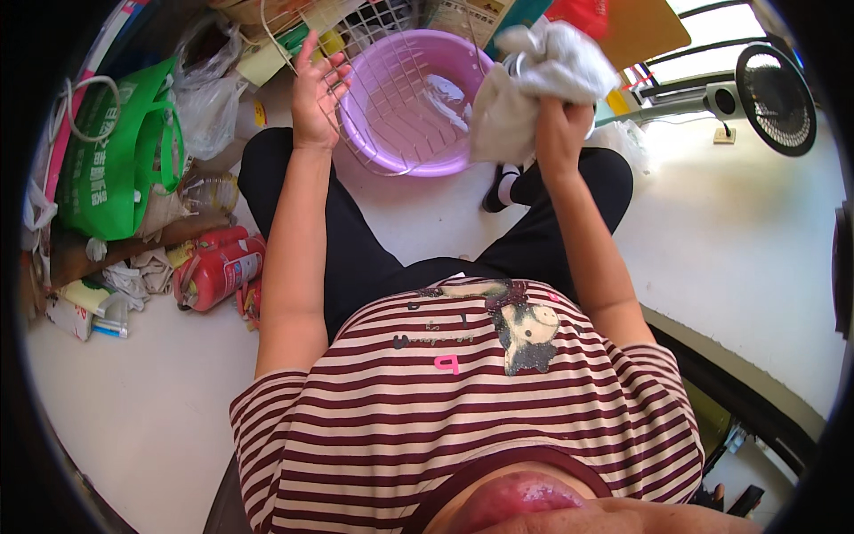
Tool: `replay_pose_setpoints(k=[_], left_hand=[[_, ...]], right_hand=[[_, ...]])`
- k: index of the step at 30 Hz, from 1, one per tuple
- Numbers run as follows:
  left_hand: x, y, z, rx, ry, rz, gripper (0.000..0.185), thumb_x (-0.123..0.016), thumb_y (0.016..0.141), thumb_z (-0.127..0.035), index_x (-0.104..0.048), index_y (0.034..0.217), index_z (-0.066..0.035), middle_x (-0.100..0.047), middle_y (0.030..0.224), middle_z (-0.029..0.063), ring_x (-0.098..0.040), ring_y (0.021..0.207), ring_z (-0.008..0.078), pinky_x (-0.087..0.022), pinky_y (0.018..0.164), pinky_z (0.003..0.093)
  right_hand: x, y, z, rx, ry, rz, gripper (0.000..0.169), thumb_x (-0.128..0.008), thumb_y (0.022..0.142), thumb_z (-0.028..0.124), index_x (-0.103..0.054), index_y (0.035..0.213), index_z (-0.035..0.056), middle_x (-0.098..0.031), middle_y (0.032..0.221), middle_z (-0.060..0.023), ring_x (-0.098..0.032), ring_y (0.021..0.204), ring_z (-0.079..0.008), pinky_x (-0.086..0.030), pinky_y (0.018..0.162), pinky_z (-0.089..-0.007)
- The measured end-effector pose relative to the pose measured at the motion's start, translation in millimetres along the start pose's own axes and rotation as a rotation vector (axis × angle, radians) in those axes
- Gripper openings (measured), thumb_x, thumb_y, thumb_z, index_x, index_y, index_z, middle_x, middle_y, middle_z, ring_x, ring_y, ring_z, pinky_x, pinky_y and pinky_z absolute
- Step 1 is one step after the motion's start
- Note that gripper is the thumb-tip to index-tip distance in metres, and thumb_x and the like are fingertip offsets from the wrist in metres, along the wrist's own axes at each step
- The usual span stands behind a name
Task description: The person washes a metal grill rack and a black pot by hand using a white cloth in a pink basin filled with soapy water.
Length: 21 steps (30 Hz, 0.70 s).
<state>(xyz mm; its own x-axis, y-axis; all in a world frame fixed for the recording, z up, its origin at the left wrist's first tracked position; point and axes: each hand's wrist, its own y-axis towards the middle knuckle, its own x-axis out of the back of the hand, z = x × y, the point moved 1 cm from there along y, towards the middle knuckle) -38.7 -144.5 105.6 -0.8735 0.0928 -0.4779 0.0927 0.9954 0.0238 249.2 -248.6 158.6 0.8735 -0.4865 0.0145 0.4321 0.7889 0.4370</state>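
My left hand (317, 103) is at the near left side of a wire rack (400, 100), palm up and fingers spread among its wires; it appears to hold the rack up. The rack slants over a purple plastic basin (413, 168), which stands on the floor before my knees. Through the wires, water and a whitish patch show in the basin. My right hand (560, 130) grips a bunched, damp-looking grey-white cloth (567, 63) at the basin's right side. The cloth is partly blurred and hangs down on the left. The rack's far end runs out of view.
On the left are a green shopping bag (113, 167), clear plastic bags (207, 100), a plastic jar (210, 192) and red fire extinguishers (220, 267). A small black fan (774, 100) stands at the right. Cardboard (640, 33) and a red bag (584, 17) lie beyond the basin.
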Motion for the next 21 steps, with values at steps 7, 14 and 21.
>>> replay_pose_setpoints(k=[7,14,21], left_hand=[[-21,-13,7,0.140,-0.012,0.281,0.071,-0.049,0.090,-0.038,-0.029,0.152,-0.011,-0.052,0.131,0.0195,-0.054,0.115,0.0262,-0.042,0.103,0.0410],[-13,-3,14,0.211,-0.108,0.324,0.073,-0.048,0.091,-0.041,-0.025,0.153,-0.010,-0.051,0.132,0.0245,-0.054,0.117,0.0306,-0.042,0.104,0.0448],[-10,1,15,0.229,-0.109,0.325,0.073,-0.049,0.091,-0.040,-0.025,0.153,-0.011,-0.048,0.133,0.0277,-0.053,0.118,0.0339,-0.042,0.104,0.0464]], right_hand=[[-36,56,-52,-0.073,-0.449,0.219,0.032,-0.056,0.093,0.028,-0.059,0.111,0.0009,-0.065,0.099,-0.0224,-0.065,0.093,-0.0354,-0.049,0.075,-0.0409],[-24,60,-61,-0.250,0.084,0.342,0.026,-0.055,0.099,0.026,-0.064,0.111,0.0047,-0.066,0.093,-0.0006,-0.062,0.082,-0.0084,-0.049,0.072,-0.0239],[-21,46,-65,-0.524,0.559,0.170,0.035,-0.054,0.098,0.032,-0.062,0.114,0.0029,-0.068,0.097,-0.0076,-0.065,0.088,-0.0171,-0.051,0.073,-0.0300]])
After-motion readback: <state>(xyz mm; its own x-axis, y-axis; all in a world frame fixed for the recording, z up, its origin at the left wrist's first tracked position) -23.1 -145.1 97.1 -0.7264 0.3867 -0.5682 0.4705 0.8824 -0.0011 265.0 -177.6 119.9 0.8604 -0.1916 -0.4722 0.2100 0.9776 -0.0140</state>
